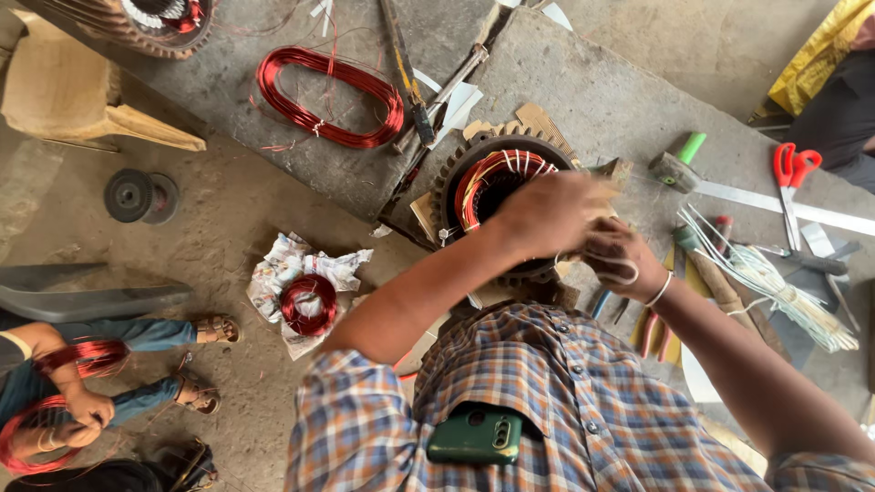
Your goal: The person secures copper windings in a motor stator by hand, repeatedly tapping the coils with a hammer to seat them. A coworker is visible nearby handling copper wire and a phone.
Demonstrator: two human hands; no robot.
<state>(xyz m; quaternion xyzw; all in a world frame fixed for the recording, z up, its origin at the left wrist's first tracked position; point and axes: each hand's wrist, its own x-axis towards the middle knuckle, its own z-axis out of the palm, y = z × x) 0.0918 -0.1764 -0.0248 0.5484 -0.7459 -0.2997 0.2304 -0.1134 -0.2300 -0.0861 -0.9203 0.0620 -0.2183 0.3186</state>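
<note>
**Stator rewind: coils partly in, tying underway**

From my remote view: motor stator (pixel 497 187) sits on the concrete slab (pixel 620 100), centre of the scene, just far of the person's chest. Red copper coils w/ white lacing already seated round its bore, so I judge winding mostly in on the visible side; near rim is hidden by the hands, can't tell there.

Left hand (pixel 547 214) rests on the stator's near-right rim, fingers curled; what it pinches, if anything, I can't tell. Right hand (pixel 620 260) sits just beside it, fingers closed narrow on a loop of white cord (pixel 612 267).

Left over, by my read: spare red coil (pixel 328 96) lies far-left on the slab, another coil on paper (pixel 308 303) on the floor, white strips bundle (pixel 775 278) to the right, unused. Red scissors (pixel 791 173) far right.
</note>
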